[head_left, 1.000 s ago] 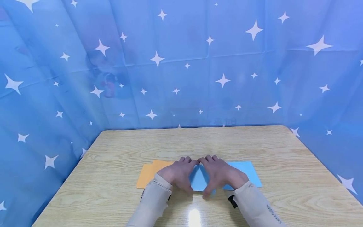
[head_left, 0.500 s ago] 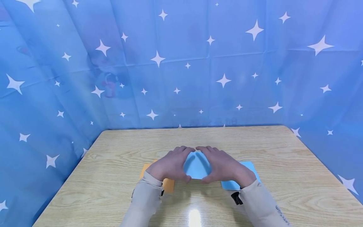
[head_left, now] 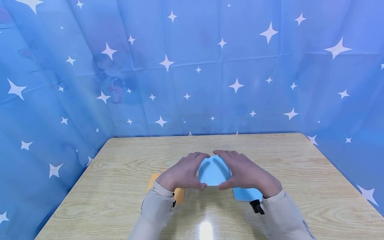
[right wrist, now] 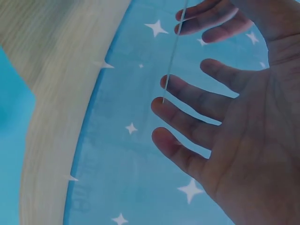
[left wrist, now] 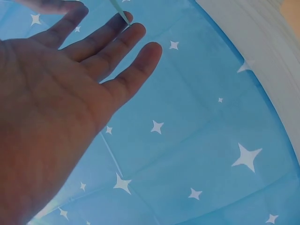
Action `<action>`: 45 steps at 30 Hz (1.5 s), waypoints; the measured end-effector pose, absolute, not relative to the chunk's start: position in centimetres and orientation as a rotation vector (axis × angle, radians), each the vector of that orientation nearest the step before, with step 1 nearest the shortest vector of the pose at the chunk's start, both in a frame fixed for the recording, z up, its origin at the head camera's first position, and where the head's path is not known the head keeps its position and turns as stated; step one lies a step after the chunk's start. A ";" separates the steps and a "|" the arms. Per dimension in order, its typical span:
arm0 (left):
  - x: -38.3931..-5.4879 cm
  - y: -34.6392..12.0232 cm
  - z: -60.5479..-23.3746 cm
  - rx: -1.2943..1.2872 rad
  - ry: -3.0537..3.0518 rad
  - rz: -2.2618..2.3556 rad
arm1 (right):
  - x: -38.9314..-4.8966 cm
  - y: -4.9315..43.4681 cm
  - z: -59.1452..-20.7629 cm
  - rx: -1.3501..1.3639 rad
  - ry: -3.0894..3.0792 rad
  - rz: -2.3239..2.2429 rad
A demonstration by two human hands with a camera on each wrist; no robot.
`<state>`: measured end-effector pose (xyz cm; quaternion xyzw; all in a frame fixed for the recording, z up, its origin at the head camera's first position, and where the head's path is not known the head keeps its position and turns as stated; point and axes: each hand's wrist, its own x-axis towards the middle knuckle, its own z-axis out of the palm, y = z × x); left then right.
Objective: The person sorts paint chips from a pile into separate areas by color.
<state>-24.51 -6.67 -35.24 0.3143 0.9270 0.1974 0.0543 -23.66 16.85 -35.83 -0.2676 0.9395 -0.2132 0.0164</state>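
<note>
A light-blue card (head_left: pixel 214 170) is held up above the table between both hands, its face tilted towards me. My left hand (head_left: pixel 183 171) grips its left side, thumb at the near edge and fingers at the far edge. On the other side my right hand (head_left: pixel 249 171) holds it the same way. Seen edge-on in the right wrist view, the thin card (right wrist: pixel 174 51) touches fingertips of both hands. The left wrist view has only a short piece of the card's edge (left wrist: pixel 122 13) at the fingertips. Both hands partly cover the card's sides.
Orange sheets (head_left: pixel 180 196) lie on the table below my left hand, partly hidden by it. Another blue sheet (head_left: pixel 247 194) lies under my right hand. The wooden table (head_left: pixel 120 180) ends at a blue curtain with white stars (head_left: pixel 192 66).
Both hands have lifted the blue card off the table, upward and away from me. In the last half second they shifted slightly right and up with it.
</note>
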 end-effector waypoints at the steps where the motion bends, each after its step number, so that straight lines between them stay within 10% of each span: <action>1: -24.5 -6.5 -35.2 0.958 2.815 0.598 | -23.6 17.0 -35.7 -0.826 2.923 -0.657; 45: -25.4 4.5 -39.1 1.088 2.800 0.274 | -23.2 25.4 -37.3 -0.623 2.802 -0.526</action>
